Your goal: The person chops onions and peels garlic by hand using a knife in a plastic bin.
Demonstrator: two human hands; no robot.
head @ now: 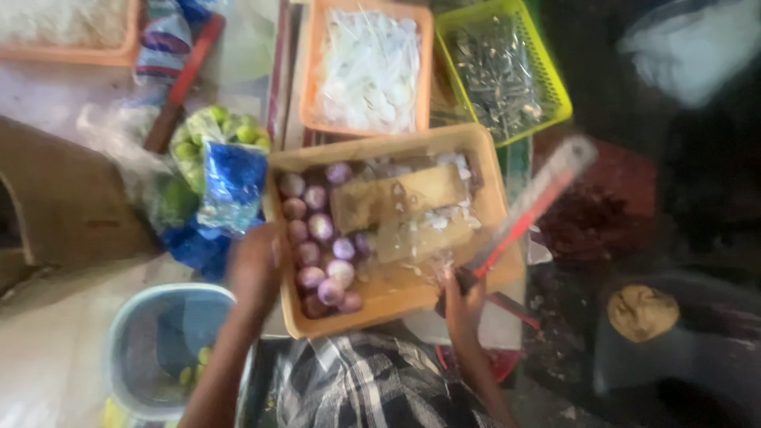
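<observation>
1. Right hand (464, 297) gripped the long red-handled knife (527, 210), fingers wrapped round the handle.
2. Left hand (255, 265) rested on the tan plastic tray (491, 170) rim; finger state too blurry to tell.
3. Peeled purple onions (317, 254) piled left in the tray, few pale cut bits on the wooden board (400, 198); chopping looked barely started.

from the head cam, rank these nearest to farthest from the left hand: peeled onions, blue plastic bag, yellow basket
1. peeled onions: right beside the left hand, in the tan tray.
2. blue plastic bag: just above the hand, outside the tray.
3. yellow basket: far off at the upper right, beyond the tray.
</observation>
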